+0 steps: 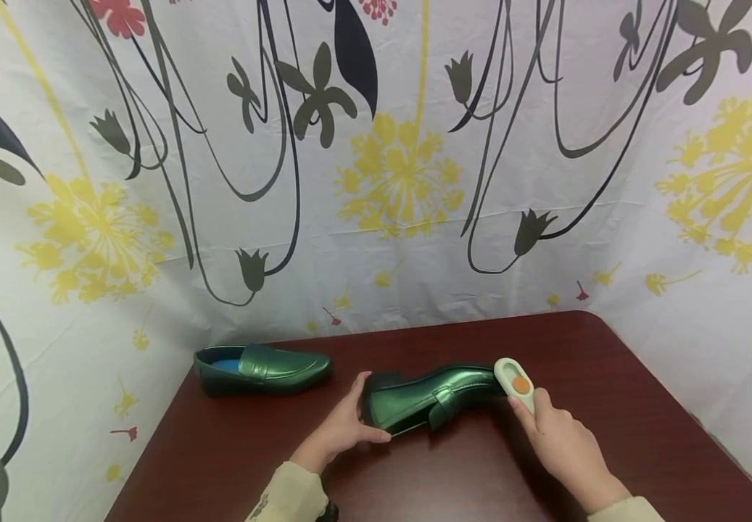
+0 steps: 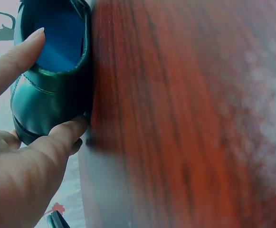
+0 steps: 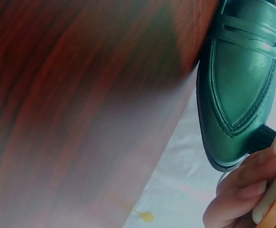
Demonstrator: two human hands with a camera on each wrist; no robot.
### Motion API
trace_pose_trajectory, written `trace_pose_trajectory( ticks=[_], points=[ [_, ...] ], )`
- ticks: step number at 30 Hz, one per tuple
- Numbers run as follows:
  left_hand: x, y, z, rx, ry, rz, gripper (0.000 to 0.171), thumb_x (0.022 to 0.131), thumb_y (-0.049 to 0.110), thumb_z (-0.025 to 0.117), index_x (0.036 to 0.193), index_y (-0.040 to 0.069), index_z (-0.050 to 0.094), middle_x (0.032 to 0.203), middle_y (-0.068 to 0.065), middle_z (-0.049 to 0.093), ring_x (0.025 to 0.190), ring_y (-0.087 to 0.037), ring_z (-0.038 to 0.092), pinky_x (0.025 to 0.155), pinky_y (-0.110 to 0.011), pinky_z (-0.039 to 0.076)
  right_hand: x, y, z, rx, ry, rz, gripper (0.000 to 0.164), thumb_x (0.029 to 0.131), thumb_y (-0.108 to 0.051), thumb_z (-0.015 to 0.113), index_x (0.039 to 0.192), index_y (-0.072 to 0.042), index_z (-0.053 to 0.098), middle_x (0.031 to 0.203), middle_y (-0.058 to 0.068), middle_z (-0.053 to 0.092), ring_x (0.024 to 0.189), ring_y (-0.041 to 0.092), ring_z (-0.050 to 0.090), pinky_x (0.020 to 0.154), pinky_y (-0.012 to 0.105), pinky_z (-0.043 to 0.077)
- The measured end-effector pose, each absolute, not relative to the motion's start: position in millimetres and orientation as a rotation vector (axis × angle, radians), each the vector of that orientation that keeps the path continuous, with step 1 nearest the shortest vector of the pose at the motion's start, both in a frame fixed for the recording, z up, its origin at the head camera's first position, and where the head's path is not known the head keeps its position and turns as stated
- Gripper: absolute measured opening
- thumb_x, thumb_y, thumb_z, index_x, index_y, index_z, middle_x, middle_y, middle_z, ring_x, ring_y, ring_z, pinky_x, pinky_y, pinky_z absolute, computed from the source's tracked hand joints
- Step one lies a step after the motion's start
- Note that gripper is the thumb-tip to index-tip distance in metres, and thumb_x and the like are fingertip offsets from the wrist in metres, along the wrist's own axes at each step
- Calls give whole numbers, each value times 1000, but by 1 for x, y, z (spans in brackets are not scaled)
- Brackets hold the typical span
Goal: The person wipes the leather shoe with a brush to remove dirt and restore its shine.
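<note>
A shiny green loafer (image 1: 408, 403) lies tipped onto its side, its opening turned towards me and its toe pointing right. My left hand (image 1: 341, 429) grips it round the heel. In the left wrist view the thumb (image 2: 27, 52) lies at the edge of the opening, over the blue insole (image 2: 61, 40), with fingers under the heel. My right hand (image 1: 568, 446) holds a small brush (image 1: 506, 370) with a pale handle and an orange spot. Dark bristles (image 3: 262, 139) meet the side of the toe in the right wrist view.
A second green loafer (image 1: 291, 371) stands upright at the table's back left, toe to the right. The dark red wooden table (image 1: 467, 478) has a floral cloth (image 1: 362, 283) hanging behind it and at both sides.
</note>
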State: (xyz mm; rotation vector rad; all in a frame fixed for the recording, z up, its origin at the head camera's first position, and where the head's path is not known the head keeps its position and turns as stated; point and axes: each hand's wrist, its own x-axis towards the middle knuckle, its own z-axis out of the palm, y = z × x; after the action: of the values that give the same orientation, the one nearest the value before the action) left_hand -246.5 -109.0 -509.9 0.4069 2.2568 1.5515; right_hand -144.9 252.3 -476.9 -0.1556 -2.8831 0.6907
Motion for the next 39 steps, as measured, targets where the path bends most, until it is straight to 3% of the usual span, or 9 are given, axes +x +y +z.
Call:
trace_pose_trajectory(
  ticks=[10,39],
  points=[
    [-245,-110,-508,403,2265,1550,119,74,19,92,163,24,13,170,-9,10,153,-40,25,114,-56,39,-147,249,-476,-142,-2869,679,54,105,-57,38,102,-3,42,60,10,51,51,27,53,45,40,35],
    [-244,-110,-507,415,2282,1546,118,75,20,91,163,23,13,170,-9,10,152,-40,26,114,-55,39,-153,242,-470,-112,-2892,666,57,104,-60,38,105,-3,44,62,9,53,52,26,52,44,39,36]
  ],
)
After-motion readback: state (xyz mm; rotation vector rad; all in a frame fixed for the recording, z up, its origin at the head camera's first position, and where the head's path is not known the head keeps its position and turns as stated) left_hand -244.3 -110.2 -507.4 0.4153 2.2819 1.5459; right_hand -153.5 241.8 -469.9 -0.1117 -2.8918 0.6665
